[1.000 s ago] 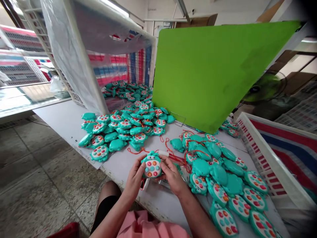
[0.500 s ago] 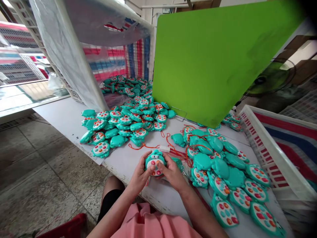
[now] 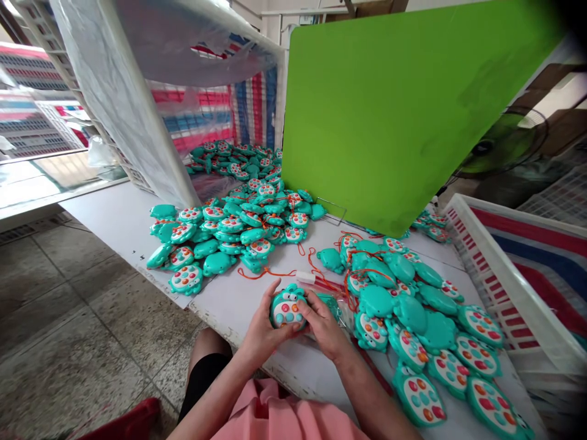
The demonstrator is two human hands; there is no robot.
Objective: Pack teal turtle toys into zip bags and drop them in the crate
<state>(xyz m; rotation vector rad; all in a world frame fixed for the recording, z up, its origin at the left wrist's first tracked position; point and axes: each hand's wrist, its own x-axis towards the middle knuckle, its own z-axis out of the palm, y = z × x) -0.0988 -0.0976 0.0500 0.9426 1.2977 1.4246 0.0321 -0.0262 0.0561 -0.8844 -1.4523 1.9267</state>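
A teal crab-shaped toy point(image 3: 290, 309) with a white face, googly eyes and coloured round buttons sits between my two hands, above the table's near edge. My left hand point(image 3: 265, 324) is wrapped round its left side and bottom, thumb along the lower buttons. From the right, my right hand point(image 3: 321, 321) grips it, with the thumb on the upper right of the button face. Just behind the right hand lies a clear plastic bag point(image 3: 337, 308) with small teal pieces. A white-and-red stick-like tool point(image 3: 306, 277) rests beyond the toy, beside orange cord loops point(image 3: 261, 273).
One heap of similar toys point(image 3: 232, 226) spreads at the left, running into a tipped, plastic-lined crate point(image 3: 172, 140). Another heap point(image 3: 413, 305) covers the table's right side. A tall green board point(image 3: 394, 116) stands at the back. A white crate point(image 3: 472, 244) is at the far right.
The toy has turned slightly and moved a little lower in my hands. My left thumb has slid down off the middle buttons, and my right thumb has moved higher on the face.
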